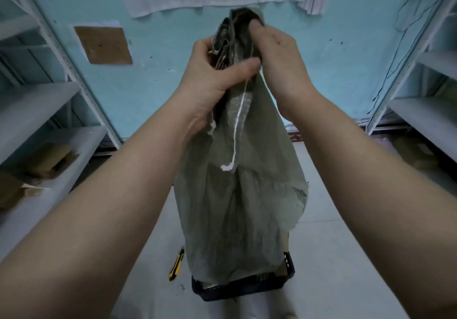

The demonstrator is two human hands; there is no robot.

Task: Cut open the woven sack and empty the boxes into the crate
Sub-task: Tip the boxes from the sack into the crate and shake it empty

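Note:
A grey-green woven sack (237,195) hangs limp in front of me, held up high by its bunched end. My left hand (212,79) and my right hand (279,59) both grip that bunched end, side by side. A white string (236,133) dangles down the sack's front. The sack's lower end hangs over a dark plastic crate (288,266) on the floor and hides most of it. Brown boxes (283,270) show inside the crate near its right wall. A yellow-and-black utility knife (176,265) lies on the floor just left of the crate.
Grey metal shelving stands on the left (37,111) and right (425,116). Brown cardboard boxes (47,160) sit on the lower left shelf. A cardboard piece (103,45) is fixed to the blue wall ahead. Cables (400,46) hang at the right.

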